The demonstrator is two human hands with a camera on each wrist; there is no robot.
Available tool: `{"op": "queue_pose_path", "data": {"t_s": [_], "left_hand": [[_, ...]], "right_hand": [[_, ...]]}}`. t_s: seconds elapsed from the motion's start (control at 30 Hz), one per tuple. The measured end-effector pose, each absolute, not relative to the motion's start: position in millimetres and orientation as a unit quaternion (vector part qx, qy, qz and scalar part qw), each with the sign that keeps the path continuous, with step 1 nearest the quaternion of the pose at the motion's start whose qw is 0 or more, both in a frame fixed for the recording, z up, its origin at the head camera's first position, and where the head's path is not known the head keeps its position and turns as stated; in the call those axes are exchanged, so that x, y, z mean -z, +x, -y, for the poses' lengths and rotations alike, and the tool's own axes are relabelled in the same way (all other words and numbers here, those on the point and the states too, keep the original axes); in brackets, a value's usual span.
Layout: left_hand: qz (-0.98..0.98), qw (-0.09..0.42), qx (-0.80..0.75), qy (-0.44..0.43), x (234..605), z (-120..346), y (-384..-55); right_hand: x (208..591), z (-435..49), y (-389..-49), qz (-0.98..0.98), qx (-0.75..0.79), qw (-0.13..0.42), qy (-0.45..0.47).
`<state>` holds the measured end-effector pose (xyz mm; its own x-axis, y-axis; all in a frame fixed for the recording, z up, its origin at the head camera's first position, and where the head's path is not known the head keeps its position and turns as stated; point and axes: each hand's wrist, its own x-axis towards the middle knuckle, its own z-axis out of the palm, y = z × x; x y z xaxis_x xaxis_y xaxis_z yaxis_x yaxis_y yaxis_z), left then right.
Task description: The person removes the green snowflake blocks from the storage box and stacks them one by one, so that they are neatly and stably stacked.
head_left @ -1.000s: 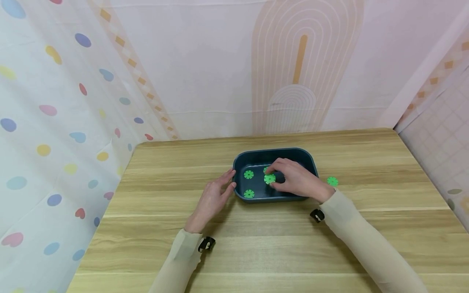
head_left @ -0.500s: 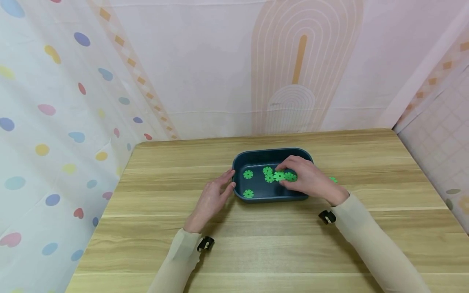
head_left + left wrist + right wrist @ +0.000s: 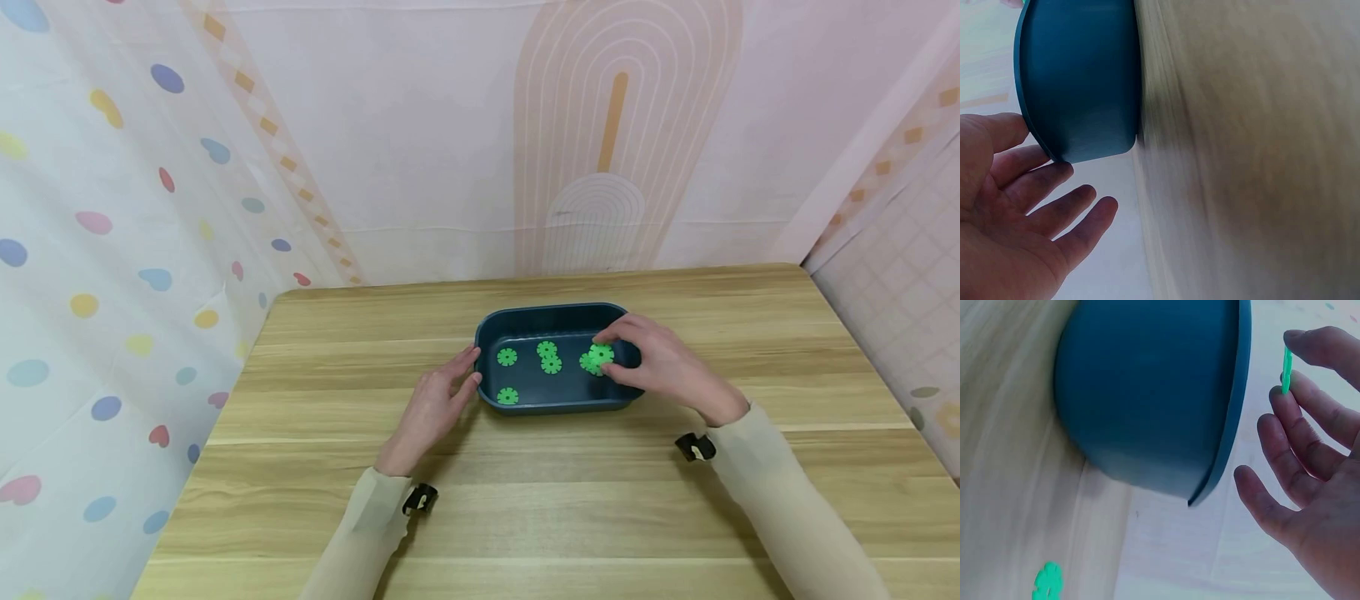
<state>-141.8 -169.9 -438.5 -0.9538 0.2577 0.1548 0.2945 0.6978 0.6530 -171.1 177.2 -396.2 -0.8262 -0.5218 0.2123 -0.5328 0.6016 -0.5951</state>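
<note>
In the head view, my right hand (image 3: 660, 358) pinches a green notched plastic disc (image 3: 602, 354) by its edges, over the right part of a dark blue tray (image 3: 558, 406). The right wrist view shows this disc (image 3: 1287, 370) edge-on between thumb and fingertips, beyond the tray's rim (image 3: 1244, 381). Below it, another green disc (image 3: 587, 362) is partly covered. Two discs (image 3: 551, 365) overlap mid-tray, and a disc (image 3: 507, 357) and one nearer me (image 3: 507, 396) lie at the left. My left hand (image 3: 435, 408) touches the tray's left end with thumb and fingertips, fingers relaxed.
One more green disc (image 3: 1048, 581) lies on the wooden table (image 3: 525, 508) outside the tray, hidden behind the right hand in the head view. A patterned curtain (image 3: 420, 150) hangs behind the table and along its left side.
My right hand has moved rightward with the pinched disc, from mid-tray to the right part, uncovering the middle discs. It now covers the disc on the table. The left hand stays in place.
</note>
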Motion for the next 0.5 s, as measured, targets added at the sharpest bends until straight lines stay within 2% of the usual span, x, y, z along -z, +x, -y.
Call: {"op": "queue_pose_path", "data": {"t_s": [0.5], "left_hand": [[0.921,0.032,0.356,-0.153,439.5,169.7,-142.1]], "right_hand": [[398.6,-205.7,-165.1,0.902,-0.336,0.039,0.267]]}}
